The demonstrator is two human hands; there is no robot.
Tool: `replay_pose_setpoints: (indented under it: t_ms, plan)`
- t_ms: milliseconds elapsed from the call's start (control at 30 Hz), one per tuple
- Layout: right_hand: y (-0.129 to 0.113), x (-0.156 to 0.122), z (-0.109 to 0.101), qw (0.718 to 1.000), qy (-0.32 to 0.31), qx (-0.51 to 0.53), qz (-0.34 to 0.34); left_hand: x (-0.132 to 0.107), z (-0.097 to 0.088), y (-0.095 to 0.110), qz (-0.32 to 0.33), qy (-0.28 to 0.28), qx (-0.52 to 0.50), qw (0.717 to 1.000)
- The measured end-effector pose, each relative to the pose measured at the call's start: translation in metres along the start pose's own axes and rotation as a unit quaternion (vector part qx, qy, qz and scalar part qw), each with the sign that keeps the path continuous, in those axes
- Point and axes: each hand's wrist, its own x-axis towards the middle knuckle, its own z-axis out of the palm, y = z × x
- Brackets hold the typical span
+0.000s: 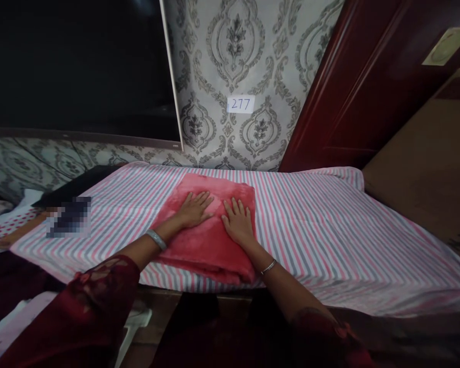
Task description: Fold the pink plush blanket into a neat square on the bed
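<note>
A folded red plush towel lies on a striped pink, grey and white sheet that covers a table. My left hand rests flat on the towel's middle, fingers stretched out and pointing away from me. My right hand lies flat beside it on the towel's right part, fingers spread. Neither hand holds anything. Each wrist wears a metal bangle, and both sleeves are dark red.
A patterned grey wall with a paper label "277" stands behind the table. A dark screen hangs at upper left. A dark red wooden door is at right. Dark cloth and a blurred patch lie at the sheet's left end.
</note>
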Motion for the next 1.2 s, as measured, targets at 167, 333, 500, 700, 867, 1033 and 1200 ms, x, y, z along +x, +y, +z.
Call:
replay_pose_setpoints:
  t_ms: [167,333,500,700,867,1033,1200]
  plan:
    - [0.000,0.000,0.001,1.000,-0.008,0.007,0.001,-0.001,-0.004,-0.039,-0.121,-0.019,-0.031,0.992]
    - [-0.002,0.000,0.001,1.000,-0.010,0.003,-0.003,-0.003,0.007,-0.056,-0.113,0.003,-0.092,0.989]
    - [-0.003,0.000,-0.003,1.000,-0.015,0.019,0.002,-0.003,-0.012,-0.050,-0.119,-0.035,-0.066,0.990]
    - [0.006,0.031,-0.026,0.999,0.009,0.041,0.034,0.030,-0.046,-0.005,-0.004,0.005,-0.036,0.999]
    - [0.010,0.047,-0.015,0.999,0.022,0.002,0.033,0.064,-0.026,0.030,0.035,-0.036,-0.043,0.998]
    - [0.014,0.040,0.012,0.999,0.026,-0.013,0.029,0.068,0.003,0.020,0.061,0.013,-0.050,0.997]
    - [0.015,0.041,0.013,0.999,0.016,-0.015,0.025,0.073,-0.001,-0.041,0.014,0.009,-0.038,0.999]
